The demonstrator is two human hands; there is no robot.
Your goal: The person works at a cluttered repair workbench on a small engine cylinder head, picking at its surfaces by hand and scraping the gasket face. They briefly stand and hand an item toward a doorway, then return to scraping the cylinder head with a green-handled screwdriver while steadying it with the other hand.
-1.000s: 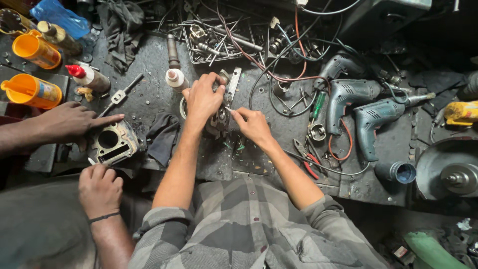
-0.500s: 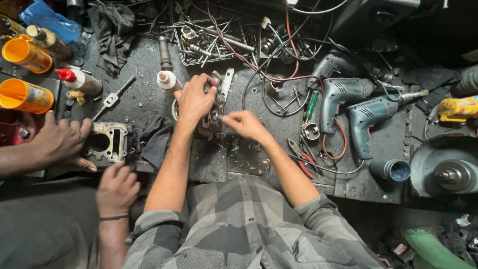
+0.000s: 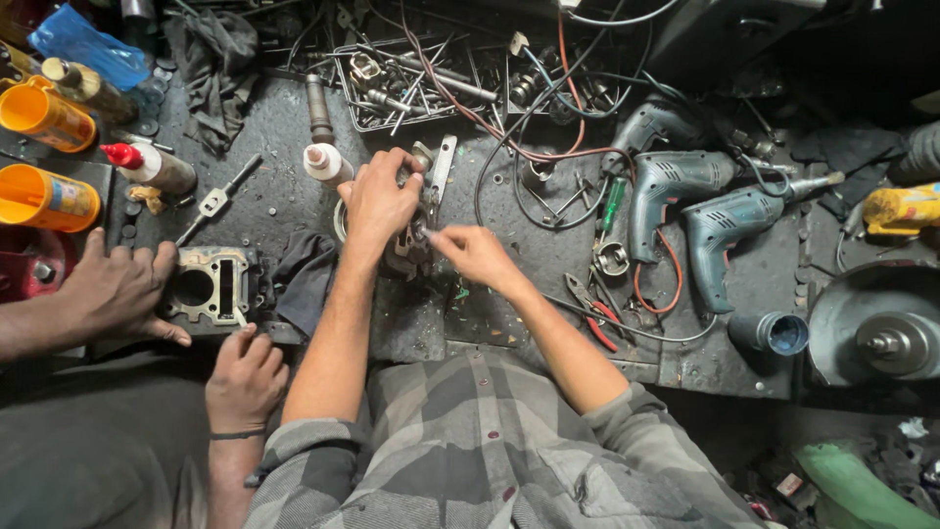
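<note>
Left hand [image 3: 377, 201] is clamped over the top of a greasy metal engine part [image 3: 409, 245] sitting mid-bench, fingers curled round it, while the right hand [image 3: 475, 255] comes in from the side with fingertips pinched against the same part; can't tell if there's something small between them. A flat metal bracket [image 3: 440, 167] sticks up just behind. White glue bottle [image 3: 323, 162] stands just left of that. Further left a co-worker's hands [image 3: 117, 289] steady a cylinder block [image 3: 208, 286] beside a dark rag [image 3: 304, 279]. Off right lie two teal power drills [image 3: 705, 211], well apart from the work.
</note>
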